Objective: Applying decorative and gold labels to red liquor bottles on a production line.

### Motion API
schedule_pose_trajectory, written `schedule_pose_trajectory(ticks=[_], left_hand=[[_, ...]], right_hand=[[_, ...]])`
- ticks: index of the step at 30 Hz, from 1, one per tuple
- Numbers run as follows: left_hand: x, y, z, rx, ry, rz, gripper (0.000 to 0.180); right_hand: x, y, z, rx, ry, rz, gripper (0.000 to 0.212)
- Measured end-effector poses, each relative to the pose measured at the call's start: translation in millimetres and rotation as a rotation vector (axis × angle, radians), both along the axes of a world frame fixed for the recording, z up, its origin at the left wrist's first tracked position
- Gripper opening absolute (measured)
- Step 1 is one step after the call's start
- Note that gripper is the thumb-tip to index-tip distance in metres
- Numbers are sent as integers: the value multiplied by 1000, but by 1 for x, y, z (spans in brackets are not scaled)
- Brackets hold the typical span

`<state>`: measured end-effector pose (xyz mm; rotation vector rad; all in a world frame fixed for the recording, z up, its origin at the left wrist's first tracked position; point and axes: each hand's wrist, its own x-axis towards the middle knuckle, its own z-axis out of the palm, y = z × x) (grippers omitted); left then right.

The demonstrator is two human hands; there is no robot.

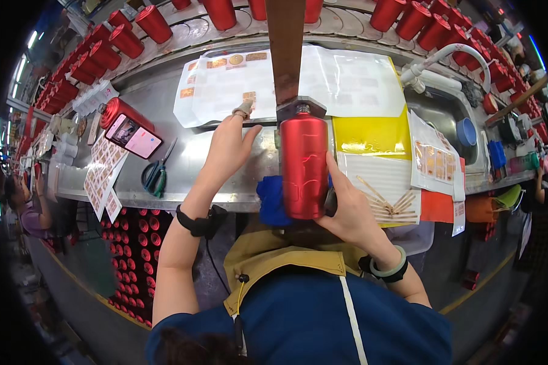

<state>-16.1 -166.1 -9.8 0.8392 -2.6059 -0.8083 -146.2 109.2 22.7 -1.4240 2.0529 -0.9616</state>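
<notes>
A shiny red metal bottle (pixel 304 164) stands upright in front of me, its neck at a bracket on a brown upright post. My right hand (pixel 353 213) is wrapped around its lower right side. Farther off, my left hand (pixel 230 145) reaches over a white sheet (pixel 219 103) that carries gold-brown decals. Its covered fingertips touch a small gold decal (pixel 249 96) near the sheet's front edge, while the thumb is spread away. A blue cloth (pixel 273 198) lies left of the bottle's base.
On the left lie a phone (pixel 133 135) against another red bottle, scissors (pixel 154 176) and decal sheets (pixel 103 170). Right are a yellow sheet (pixel 371 137), thin sticks (pixel 396 207) and a sink (pixel 447 115) with a curved faucet. Rows of red bottles (pixel 155 24) line the back.
</notes>
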Motion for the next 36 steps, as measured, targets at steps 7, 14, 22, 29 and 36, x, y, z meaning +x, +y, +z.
schedule_pose_trajectory(ticks=[7, 14, 22, 29, 36], left_hand=[[-19, -15, -28, -303, -244, -131, 51], [-10, -26, -42, -376, -64, -125, 38], [-13, -32, -43, -358, 46, -111, 12], [-11, -30, -51, -513, -82, -104, 23], [-18, -34, -32, -429, -257, -55, 28]], right_hand=[[-5, 3, -5, -92, 12, -8, 115], [-32, 31, 2, -119, -3, 50, 74], [-57, 56, 19, 30, 42, -263, 25], [-51, 51, 11, -19, -1, -229, 25], [-49, 55, 8, -15, 26, -226, 26]])
